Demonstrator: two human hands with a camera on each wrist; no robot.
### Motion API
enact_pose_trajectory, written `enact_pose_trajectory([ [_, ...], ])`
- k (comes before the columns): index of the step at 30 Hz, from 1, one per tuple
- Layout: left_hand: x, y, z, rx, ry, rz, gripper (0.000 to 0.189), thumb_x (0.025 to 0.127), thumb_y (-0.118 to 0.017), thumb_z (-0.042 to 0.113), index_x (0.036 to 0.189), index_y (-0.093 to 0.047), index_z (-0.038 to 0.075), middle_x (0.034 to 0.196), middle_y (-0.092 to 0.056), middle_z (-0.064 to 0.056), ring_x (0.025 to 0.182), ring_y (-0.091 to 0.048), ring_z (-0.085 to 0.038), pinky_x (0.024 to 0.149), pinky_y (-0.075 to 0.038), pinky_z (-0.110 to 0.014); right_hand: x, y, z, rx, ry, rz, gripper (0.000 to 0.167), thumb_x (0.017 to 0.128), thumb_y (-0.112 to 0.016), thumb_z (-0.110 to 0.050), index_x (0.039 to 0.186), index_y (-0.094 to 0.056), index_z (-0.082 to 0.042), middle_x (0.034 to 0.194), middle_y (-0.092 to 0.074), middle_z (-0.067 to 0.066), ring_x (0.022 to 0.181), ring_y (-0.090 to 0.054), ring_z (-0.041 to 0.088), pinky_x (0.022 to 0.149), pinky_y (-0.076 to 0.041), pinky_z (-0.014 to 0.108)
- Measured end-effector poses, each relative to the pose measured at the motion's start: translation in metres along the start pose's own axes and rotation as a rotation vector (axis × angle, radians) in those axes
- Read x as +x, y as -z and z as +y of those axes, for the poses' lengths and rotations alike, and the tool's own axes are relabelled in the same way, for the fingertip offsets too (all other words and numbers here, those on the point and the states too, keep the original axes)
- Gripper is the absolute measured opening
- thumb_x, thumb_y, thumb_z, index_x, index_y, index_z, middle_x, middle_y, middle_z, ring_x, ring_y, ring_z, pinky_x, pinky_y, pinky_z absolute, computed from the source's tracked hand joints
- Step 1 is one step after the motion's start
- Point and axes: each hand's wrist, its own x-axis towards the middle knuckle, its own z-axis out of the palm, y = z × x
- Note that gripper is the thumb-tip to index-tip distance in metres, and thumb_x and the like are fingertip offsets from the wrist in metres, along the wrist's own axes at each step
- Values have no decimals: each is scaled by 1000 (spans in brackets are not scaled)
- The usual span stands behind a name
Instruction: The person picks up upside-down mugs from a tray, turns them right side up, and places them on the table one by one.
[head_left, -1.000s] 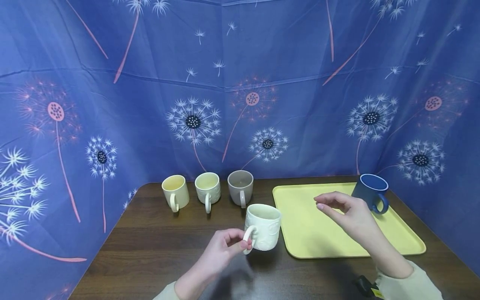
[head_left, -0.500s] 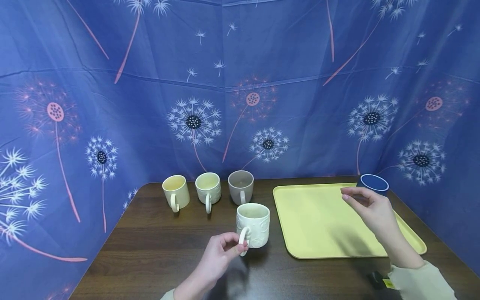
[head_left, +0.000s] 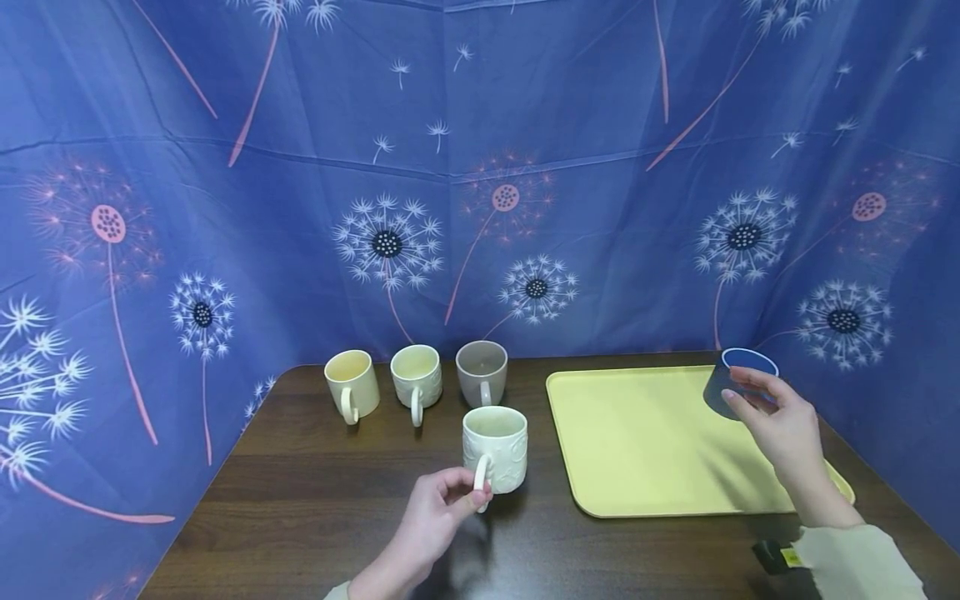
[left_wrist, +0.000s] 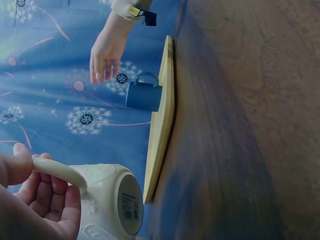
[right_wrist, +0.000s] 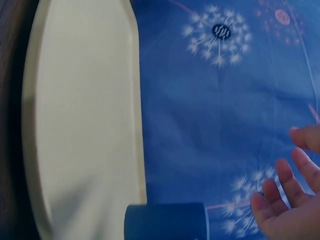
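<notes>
My left hand (head_left: 435,512) pinches the handle of a white embossed mug (head_left: 504,457) between thumb and fingers, holding it upright above the table. In the left wrist view the base of that white mug (left_wrist: 92,210) shows, with a dark printed label. My right hand (head_left: 787,429) hovers over the right side of the yellow tray (head_left: 637,458), its fingers loosely bent with nothing between them. Beside it a dark blue mug (head_left: 715,392) stands on the tray's far right corner; the hand partly covers it in the head view. Its handle (left_wrist: 147,75) shows in the left wrist view.
Along the table's back edge stand a cream mug (head_left: 363,392), a pale embossed mug (head_left: 427,387) and a grey mug (head_left: 474,387), handles facing forward. A blue dandelion-print cloth (head_left: 600,233) hangs behind and at both sides of the wooden table (head_left: 315,483).
My right hand has moved right across the tray toward the blue mug. My left hand has shifted slightly left with the white mug. The other mugs stay put.
</notes>
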Motion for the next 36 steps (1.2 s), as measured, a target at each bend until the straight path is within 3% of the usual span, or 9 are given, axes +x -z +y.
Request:
enact_pose_trajectory([
  [4,1,-1,-4,3,2,10,18,81,-67,2,93,-65,-12,90,-67,-21,77,-60,-4,72,-49,-20,3,6,11,-56,-76,40,42,89,-65,-20,128,-57,-8,105,-52,-31,92,-46,-17,73,-38,0],
  [9,2,-1,-10,18,19,32,18,82,-67,3,93,-65,-11,91,-68,-22,78,-61,-5,73,-49,-20,7,11,23,-165,-174,57,49,90,-62,-27,135,-51,-10,121,-56,-16,95,-41,-15,74,-34,1],
  [12,3,-1,-12,31,33,53,18,82,-67,4,93,-65,-10,91,-68,-22,77,-62,-5,73,-49,-20,10,12,29,-232,-228,46,55,91,-59,-31,140,-43,-10,135,-53,5,106,-47,0,76,-34,6],
  [15,4,-2,-14,43,37,78,18,82,-68,5,93,-66,-9,90,-68,-22,75,-61,-5,71,-48,-20,12,14,37,-278,-265,29,60,92,-58,-32,143,-37,-10,137,-47,21,114,-49,19,76,-34,11],
  [19,5,-4,-16,34,31,115,17,82,-68,4,92,-66,-9,88,-68,-19,72,-60,-4,69,-48,-20,13,16,49,-287,-295,39,61,91,-59,-33,143,-38,-8,134,-47,22,104,-49,4,83,-36,20],
  [21,6,-5,-17,27,29,131,16,82,-69,3,92,-67,-8,88,-68,-20,72,-60,-4,69,-48,-19,14,17,54,-282,-315,44,62,90,-60,-33,143,-38,-7,135,-46,22,104,-48,3,89,-38,28],
  [26,5,-6,-21,40,34,151,16,82,-69,5,93,-67,-7,89,-69,-20,71,-60,-4,67,-47,-19,15,21,67,-281,-350,27,65,90,-59,-30,144,-34,-4,139,-40,29,117,-43,39,89,-36,43],
  [32,3,-9,-24,47,51,149,16,82,-69,6,93,-68,-6,89,-69,-17,71,-59,-3,66,-46,-19,15,24,77,-280,-400,3,67,91,-57,-30,145,-29,-1,138,-39,31,117,-41,45,70,-33,27],
  [36,2,-9,-24,54,60,141,16,82,-69,6,93,-68,-6,88,-69,-16,70,-57,-3,65,-46,-19,13,26,82,-270,-434,-7,68,91,-56,-29,145,-27,1,137,-37,33,117,-42,48,68,-33,27],
])
